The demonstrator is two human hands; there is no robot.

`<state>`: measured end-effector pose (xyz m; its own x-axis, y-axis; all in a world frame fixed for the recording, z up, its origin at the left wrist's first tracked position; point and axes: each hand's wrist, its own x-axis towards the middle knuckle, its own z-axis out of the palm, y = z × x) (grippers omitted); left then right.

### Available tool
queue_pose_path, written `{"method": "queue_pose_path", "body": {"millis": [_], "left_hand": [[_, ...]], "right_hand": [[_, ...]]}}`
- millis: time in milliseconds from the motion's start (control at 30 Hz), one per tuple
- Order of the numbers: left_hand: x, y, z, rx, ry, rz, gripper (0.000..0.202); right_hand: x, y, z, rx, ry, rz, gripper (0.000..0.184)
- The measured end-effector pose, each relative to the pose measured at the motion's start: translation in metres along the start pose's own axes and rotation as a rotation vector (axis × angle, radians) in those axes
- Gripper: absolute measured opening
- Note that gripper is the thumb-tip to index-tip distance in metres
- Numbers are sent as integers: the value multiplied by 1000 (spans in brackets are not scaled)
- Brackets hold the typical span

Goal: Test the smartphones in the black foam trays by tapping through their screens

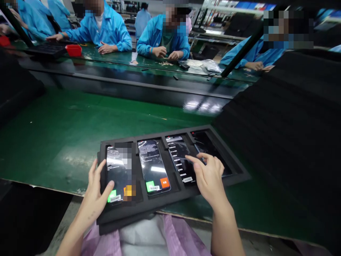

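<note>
A black foam tray (170, 201) rests at the green table's near edge, with several smartphones in its slots. My left hand (94, 193) lies over the tray's left end, fingers spread along the side and thumb over the leftmost phone (115, 177). That phone and the adjacent phone (152, 165) show white text with coloured squares at the bottom. Over the third phone (179, 160), which displays a list, my right hand (209, 174) extends its index finger to the screen; whether it touches is unclear. Its other fingers are loosely bent. A dark-screened phone (206, 140) sits in the rightmost slot, partly behind this hand.
Black sheeting (287, 135) covers the right side, and more dark material (18, 85) is at the left. Beyond a dark divider (133, 83), co-workers in blue coats sit at another bench, with a red bin (74, 50) and clear plastic bags (211, 65) on it.
</note>
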<state>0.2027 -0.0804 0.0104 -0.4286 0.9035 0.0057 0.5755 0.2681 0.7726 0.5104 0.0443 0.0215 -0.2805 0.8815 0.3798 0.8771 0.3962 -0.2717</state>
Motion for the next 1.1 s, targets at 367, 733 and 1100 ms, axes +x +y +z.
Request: {"method": "queue_pose_path", "body": {"millis": [367, 733, 1100], "left_hand": [[-20, 4, 0, -156, -53, -54, 60], [-18, -12, 5, -164, -14, -10, 56], [3, 10, -13, 145, 35, 51, 39]], "right_hand": [[-49, 23, 2, 17, -17, -96, 42], [-42, -43, 0, 139, -126, -301, 43], [-8, -78, 10, 160, -182, -467, 39]]}}
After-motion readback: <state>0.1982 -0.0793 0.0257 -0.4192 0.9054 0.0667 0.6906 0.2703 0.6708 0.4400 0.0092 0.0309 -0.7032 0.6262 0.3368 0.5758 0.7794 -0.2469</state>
